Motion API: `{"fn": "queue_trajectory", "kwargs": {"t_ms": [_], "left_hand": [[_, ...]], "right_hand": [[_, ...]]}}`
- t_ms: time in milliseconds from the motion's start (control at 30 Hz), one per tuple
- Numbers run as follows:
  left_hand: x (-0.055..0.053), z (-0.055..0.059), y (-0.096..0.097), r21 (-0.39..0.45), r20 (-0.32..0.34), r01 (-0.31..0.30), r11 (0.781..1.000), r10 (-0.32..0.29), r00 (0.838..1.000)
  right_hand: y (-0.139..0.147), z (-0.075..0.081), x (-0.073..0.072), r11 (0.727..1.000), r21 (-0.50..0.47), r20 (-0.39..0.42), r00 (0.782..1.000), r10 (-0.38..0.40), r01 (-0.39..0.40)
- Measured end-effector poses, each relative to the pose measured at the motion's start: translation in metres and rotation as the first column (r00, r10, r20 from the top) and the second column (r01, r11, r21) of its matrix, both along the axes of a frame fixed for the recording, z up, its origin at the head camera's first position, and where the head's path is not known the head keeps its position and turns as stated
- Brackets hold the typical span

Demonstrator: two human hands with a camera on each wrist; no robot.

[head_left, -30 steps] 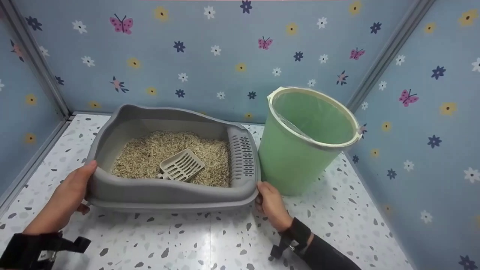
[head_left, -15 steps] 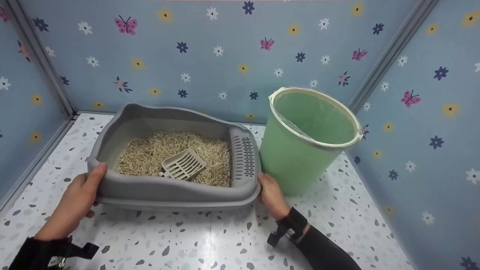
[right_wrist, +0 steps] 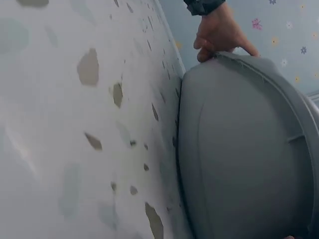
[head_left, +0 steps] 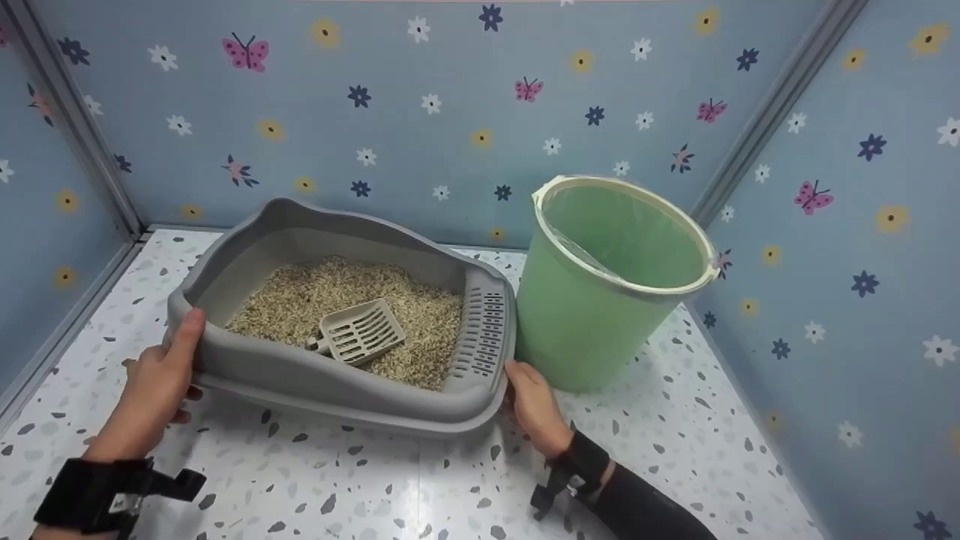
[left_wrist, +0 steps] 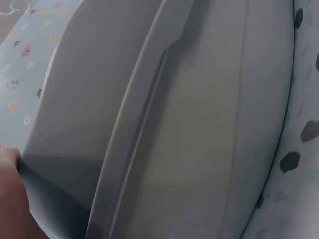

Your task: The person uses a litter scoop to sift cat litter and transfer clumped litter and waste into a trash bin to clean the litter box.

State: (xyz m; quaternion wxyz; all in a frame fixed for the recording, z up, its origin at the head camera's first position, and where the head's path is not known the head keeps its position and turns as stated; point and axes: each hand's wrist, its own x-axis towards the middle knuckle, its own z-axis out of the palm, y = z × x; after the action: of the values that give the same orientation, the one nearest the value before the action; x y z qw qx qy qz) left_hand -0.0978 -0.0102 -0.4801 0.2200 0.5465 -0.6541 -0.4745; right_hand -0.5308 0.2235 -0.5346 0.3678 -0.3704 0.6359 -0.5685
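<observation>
A grey litter box [head_left: 360, 386] stands turned at a slant in the head view, its right front corner nearer to me. Pale brown litter [head_left: 300, 289] covers its bottom, and a beige slotted scoop [head_left: 365, 332] lies on top. My left hand [head_left: 154, 386] grips the box's left front corner, thumb over the rim and fingers beneath. At the right front corner, my right hand [head_left: 536, 409] holds the rim; its fingertips are partly hidden. The left wrist view shows the box wall [left_wrist: 199, 124] up close. In the right wrist view, the left hand [right_wrist: 219, 32] appears at the box's far end.
A green bin [head_left: 585, 337] with a clear liner stands close to the box's right side. Flowered blue wall panels [head_left: 420, 135] enclose the back and both sides. The surface below is white with grey speckles [head_left: 420, 480].
The litter box has turned, its left end going back and its right front corner coming toward me. Both hands have kept their hold. The bin has stayed in place.
</observation>
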Motion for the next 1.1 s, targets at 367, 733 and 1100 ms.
{"fn": "queue_trajectory", "kwargs": {"t_ms": [367,733,1100], "left_hand": [[-0.006,-0.002,-0.003,0.026,-0.005,0.061,0.998,-0.061,0.998],[-0.004,-0.004,-0.015,0.048,-0.102,-0.001,0.999,0.006,0.995],[-0.023,-0.002,0.017,0.136,-0.191,0.007,0.991,0.019,0.981]], "right_hand": [[-0.022,0.000,-0.019,1.000,-0.020,0.023,1.000,0.004,-0.003],[-0.001,-0.003,0.016,0.999,-0.031,0.020,1.000,0.014,-0.014],[-0.029,-0.005,-0.010,0.997,-0.049,-0.027,0.998,-0.056,0.055]]}}
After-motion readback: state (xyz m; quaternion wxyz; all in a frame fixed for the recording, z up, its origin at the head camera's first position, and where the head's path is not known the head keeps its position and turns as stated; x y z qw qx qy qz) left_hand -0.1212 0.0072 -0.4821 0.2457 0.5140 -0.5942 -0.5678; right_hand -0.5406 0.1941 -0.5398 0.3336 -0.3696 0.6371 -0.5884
